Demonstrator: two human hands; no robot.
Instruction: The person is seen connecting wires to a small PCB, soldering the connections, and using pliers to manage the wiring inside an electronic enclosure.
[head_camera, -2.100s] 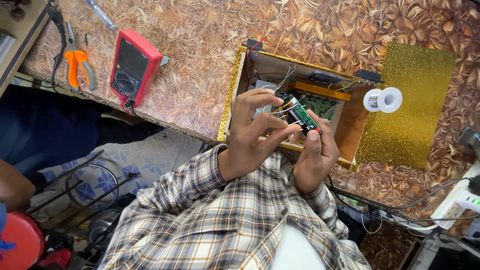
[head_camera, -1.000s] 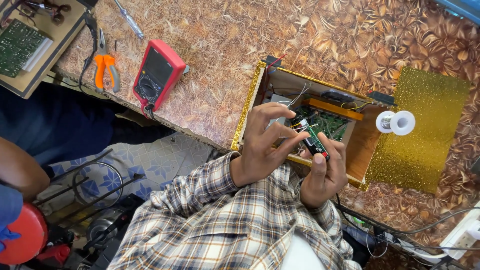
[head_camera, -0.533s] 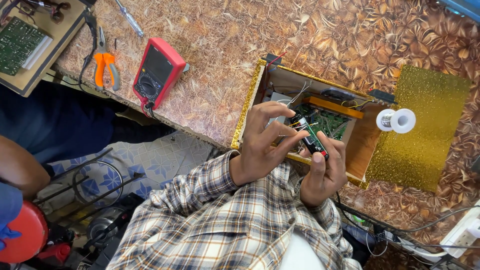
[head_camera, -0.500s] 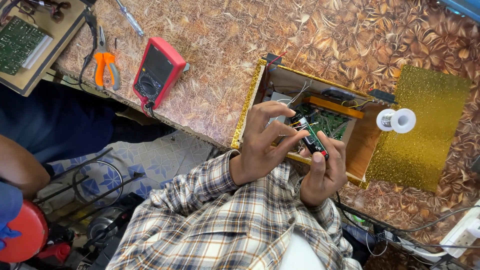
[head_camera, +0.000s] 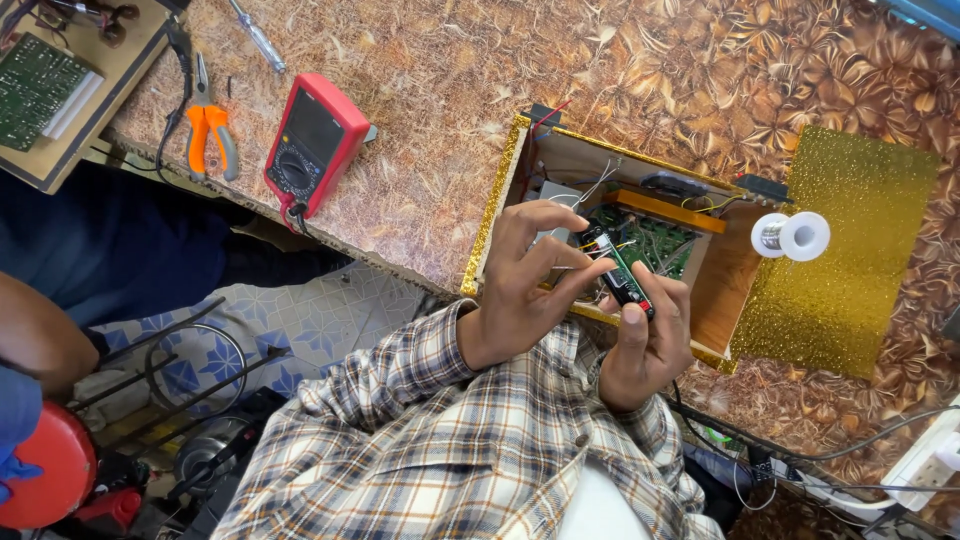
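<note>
Both hands grip small module: left hand (head_camera: 520, 290) pinching (wires trailing); right hand (head_camera: 645, 345) clasping module (head_camera: 618, 268)

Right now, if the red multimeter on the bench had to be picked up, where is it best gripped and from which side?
Grip the red multimeter across its two long edges near mid-body, coming down from above. It lies flat, face up, slanted on the patterned table, with bare table along both long edges. Avoid the lower end near the table's edge, where its leads plug in. The orange-handled pliers lie well clear to one side.
</note>
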